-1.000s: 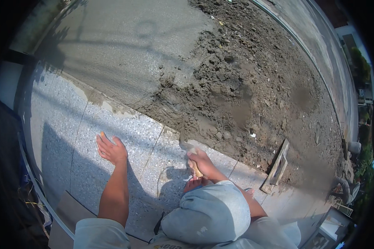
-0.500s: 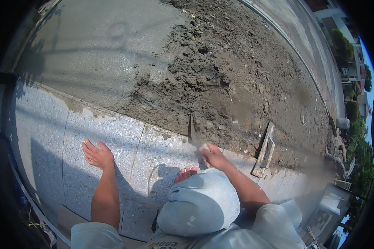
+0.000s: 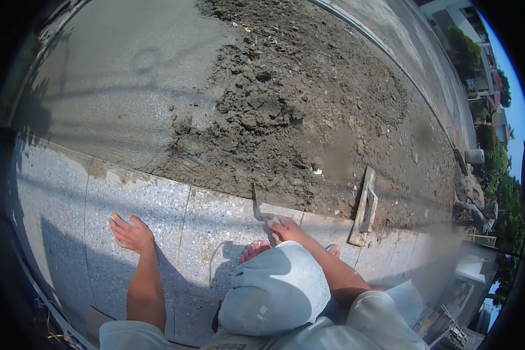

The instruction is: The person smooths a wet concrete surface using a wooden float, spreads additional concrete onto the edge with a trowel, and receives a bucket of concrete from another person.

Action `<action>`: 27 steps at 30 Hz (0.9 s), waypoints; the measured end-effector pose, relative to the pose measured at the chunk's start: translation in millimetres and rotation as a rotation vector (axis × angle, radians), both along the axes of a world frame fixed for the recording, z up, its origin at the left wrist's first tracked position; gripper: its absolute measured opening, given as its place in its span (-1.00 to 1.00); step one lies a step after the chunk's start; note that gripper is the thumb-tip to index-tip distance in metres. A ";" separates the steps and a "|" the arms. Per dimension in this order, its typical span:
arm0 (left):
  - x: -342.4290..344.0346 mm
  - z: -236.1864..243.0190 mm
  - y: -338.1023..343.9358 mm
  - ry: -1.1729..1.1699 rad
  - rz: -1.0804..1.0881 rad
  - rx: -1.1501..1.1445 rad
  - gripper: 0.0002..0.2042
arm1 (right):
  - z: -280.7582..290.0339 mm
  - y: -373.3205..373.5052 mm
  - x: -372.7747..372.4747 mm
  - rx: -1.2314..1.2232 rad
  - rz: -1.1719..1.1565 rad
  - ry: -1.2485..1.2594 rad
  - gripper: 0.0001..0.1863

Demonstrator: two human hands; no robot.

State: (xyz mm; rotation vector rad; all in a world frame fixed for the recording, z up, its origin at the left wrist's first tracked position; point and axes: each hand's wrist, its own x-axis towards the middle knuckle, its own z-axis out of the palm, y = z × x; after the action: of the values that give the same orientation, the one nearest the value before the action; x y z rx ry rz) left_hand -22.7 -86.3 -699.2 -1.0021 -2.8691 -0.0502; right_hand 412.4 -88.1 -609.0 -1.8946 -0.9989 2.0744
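Observation:
My right hand (image 3: 284,229) is closed around the handle of a narrow trowel (image 3: 256,203), just beyond my bent knee. The blade points away from me and looks thin from here. Its tip lies at the seam where the speckled tiles (image 3: 157,204) meet rough, damp cement mix (image 3: 239,134). My left hand (image 3: 132,233) hovers over or rests on the tiles to the left; which one I cannot tell. Its fingers are apart and hold nothing. To the right of the trowel, a wooden float (image 3: 364,210) with a raised handle lies across the tile edge.
Smooth wet cement (image 3: 116,64) spreads at the far left, beside the lumpy mix. Rubble-strewn soil (image 3: 356,116) reaches back to a raised curb (image 3: 391,52). My bare toes (image 3: 254,251) are on the tiles near the trowel. A pale bucket (image 3: 475,156) stands far right.
The trowel has come back toward me, its tip now at the tile edge instead of further into the mix. My left hand keeps its pose; the view has shifted slightly.

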 end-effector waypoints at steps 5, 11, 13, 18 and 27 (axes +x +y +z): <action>0.2 -1.1 1.7 0.022 -0.024 -0.004 -0.46 | 10.7 30.5 11.1 0.147 0.143 -0.199 -0.50; 0.4 0.5 0.9 0.000 -0.022 0.023 -0.46 | -20.8 134.7 -119.7 0.650 0.313 -0.165 -0.47; 0.3 0.1 0.4 -0.007 -0.011 0.008 -0.45 | -33.1 137.5 -113.7 0.635 0.173 -0.364 -0.47; -0.2 -3.6 1.0 -0.021 -0.010 -0.002 -0.45 | -26.9 59.2 -26.0 0.304 -0.231 -0.242 -0.60; -5.0 -13.6 -5.1 0.025 -0.042 0.001 -0.44 | -10.8 51.5 -71.5 0.213 -0.325 0.058 -0.56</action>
State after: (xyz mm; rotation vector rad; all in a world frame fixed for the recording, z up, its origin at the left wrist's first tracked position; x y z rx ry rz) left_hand -27.7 -91.3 -712.8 -1.0549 -2.8253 -0.0425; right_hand 340.9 -36.6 -619.9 -1.7457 -0.7996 1.7544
